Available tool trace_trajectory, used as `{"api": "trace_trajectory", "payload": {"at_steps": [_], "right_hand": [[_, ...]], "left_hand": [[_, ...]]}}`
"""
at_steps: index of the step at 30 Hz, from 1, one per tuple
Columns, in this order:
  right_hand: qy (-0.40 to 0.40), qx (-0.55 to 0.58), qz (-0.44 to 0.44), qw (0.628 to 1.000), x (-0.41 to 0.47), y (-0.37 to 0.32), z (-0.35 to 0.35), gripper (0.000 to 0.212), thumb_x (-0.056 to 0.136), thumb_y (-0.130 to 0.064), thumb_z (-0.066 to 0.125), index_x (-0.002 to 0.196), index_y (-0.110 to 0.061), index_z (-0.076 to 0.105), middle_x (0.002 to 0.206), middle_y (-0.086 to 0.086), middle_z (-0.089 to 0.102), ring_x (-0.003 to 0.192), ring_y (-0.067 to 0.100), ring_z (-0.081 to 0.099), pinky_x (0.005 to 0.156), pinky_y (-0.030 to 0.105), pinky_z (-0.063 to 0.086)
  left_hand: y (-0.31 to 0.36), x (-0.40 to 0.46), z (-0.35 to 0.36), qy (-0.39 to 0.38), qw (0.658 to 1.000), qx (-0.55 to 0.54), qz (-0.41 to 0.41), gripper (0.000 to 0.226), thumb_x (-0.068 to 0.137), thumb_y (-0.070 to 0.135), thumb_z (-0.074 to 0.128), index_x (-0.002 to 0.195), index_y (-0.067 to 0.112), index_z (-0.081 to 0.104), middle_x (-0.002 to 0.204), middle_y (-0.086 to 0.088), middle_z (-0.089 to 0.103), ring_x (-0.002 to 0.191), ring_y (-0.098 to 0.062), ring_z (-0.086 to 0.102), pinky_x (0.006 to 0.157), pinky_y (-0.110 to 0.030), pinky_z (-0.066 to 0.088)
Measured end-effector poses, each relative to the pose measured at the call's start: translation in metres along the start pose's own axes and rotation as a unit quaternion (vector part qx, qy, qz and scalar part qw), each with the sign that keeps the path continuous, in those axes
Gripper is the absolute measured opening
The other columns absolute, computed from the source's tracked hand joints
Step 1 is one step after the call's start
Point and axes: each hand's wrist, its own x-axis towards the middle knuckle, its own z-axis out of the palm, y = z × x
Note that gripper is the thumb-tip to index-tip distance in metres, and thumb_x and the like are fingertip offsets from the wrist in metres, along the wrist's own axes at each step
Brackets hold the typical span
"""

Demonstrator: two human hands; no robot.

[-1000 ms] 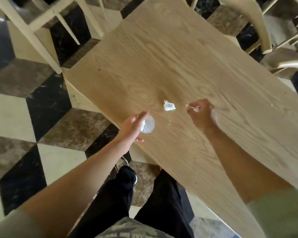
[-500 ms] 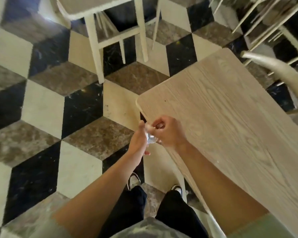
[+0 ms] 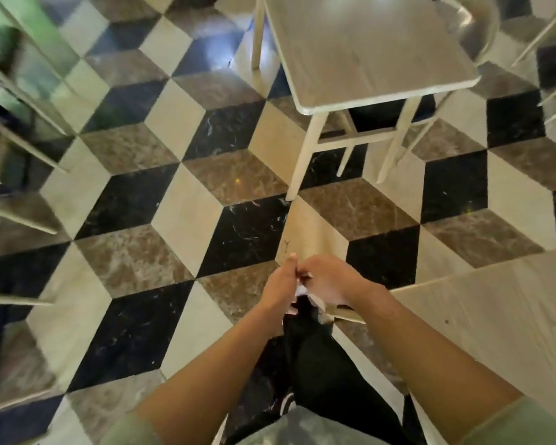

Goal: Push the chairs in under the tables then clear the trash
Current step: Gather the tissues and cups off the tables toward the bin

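A floor (image 3: 187,216) of cream, brown and black marble lozenges fills most of the view, sharp in the middle and smeared by blur toward the left edge. There, pale chair legs (image 3: 23,146) and a green shape can hardly be made out. At the top stands a pale wooden table (image 3: 360,49), its far end cut off by the frame; under it the rungs and legs of a chair (image 3: 363,136) show, the seat hidden by the tabletop. At lower right a corner of a nearer table (image 3: 501,303) comes in, the rest of it out of frame.

Two bare forearms reach up from the bottom, sleeves cropped by the edge, above black trousers and the tip of a shoe. The left hand (image 3: 278,289) and the right hand (image 3: 326,279) meet over the floor just off the near table's corner, fingers touching. Both are curled closed around a small white scrap of trash (image 3: 301,290) pinched between them; only a sliver of it shows, so its shape cannot be told, nor which hand carries most of it.
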Motion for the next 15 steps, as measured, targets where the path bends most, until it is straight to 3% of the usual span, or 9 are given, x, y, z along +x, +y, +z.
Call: {"api": "trace_trajectory", "payload": {"at_steps": [3, 6, 10, 13, 15], "right_hand": [[0.087, 0.038, -0.072, 0.993, 0.07, 0.001, -0.04, 0.023, 0.096, -0.012, 0.067, 0.108, -0.027, 0.079, 0.096, -0.006, 0.078, 0.084, 0.011, 0.07, 0.078, 0.026, 0.056], [0.164, 0.099, -0.089, 0.977, 0.142, -0.001, -0.085, 0.021, 0.094, -0.013, 0.07, 0.109, -0.024, 0.079, 0.1, -0.008, 0.079, 0.09, 0.005, 0.07, 0.084, 0.019, 0.052], [0.215, 0.169, -0.049, 0.961, 0.219, -0.016, -0.146, 0.016, 0.092, -0.012, 0.071, 0.104, -0.019, 0.079, 0.097, -0.005, 0.078, 0.086, 0.002, 0.066, 0.079, 0.012, 0.048], [0.201, 0.21, -0.05, 0.955, 0.283, -0.042, -0.193, 0.012, 0.091, -0.01, 0.073, 0.1, -0.017, 0.078, 0.092, -0.007, 0.077, 0.085, 0.002, 0.068, 0.079, 0.017, 0.051], [0.204, 0.212, -0.052, 0.954, 0.322, -0.063, -0.214, 0.01, 0.089, -0.01, 0.075, 0.092, -0.019, 0.075, 0.085, -0.014, 0.071, 0.081, -0.001, 0.065, 0.074, 0.013, 0.047]], "left_hand": [[0.069, 0.048, -0.027, 0.003, 0.999, -0.041, -0.015, 0.058, 0.102, 0.069, 0.036, 0.111, 0.024, 0.072, 0.114, -0.007, 0.071, 0.096, -0.029, 0.069, 0.062, -0.034, 0.056], [0.151, 0.097, -0.053, 0.016, 0.997, -0.06, -0.038, 0.051, 0.1, 0.07, 0.04, 0.095, 0.031, 0.072, 0.102, -0.002, 0.071, 0.085, -0.025, 0.07, 0.049, -0.03, 0.056], [0.242, 0.142, -0.086, 0.008, 1.0, -0.023, 0.0, 0.051, 0.1, 0.071, 0.035, 0.089, 0.038, 0.072, 0.092, 0.006, 0.073, 0.091, -0.021, 0.068, 0.065, -0.033, 0.053], [0.3, 0.172, -0.124, 0.021, 0.999, -0.025, 0.012, 0.05, 0.1, 0.072, 0.034, 0.09, 0.04, 0.07, 0.093, 0.007, 0.072, 0.095, -0.022, 0.067, 0.066, -0.034, 0.054], [0.328, 0.192, -0.155, 0.03, 0.998, -0.049, 0.012, 0.051, 0.098, 0.074, 0.036, 0.092, 0.038, 0.071, 0.097, 0.001, 0.074, 0.094, -0.024, 0.069, 0.066, -0.035, 0.056]]}}
